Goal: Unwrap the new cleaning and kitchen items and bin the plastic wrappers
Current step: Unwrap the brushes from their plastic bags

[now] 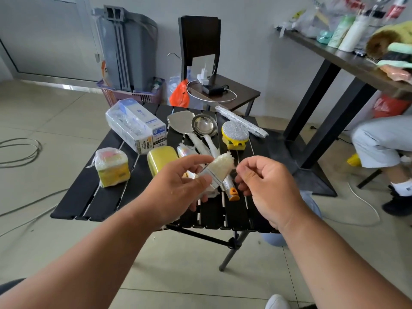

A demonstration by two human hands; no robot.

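Wrapped sponge pack (112,167) at tabletop (73,204) left edge, boxed pack (136,124) behind it, yellow sponge (161,159) further right. Left hand (178,188) grips brush (219,169) by ferrule, thumb and fingers curled round it — bristles point up-right, above tabletop. Right hand (265,186) just beside bristle tip, fingers curled, pinching at thin wrapper there — hard to see. Spatula (179,122), ladle (204,126), round scrubber (235,134) lie behind hands.

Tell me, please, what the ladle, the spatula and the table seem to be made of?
The ladle and spatula look like polished steel: silvery, with bright reflections. The table has matte black slats, metal or coated wood; I cannot tell which.
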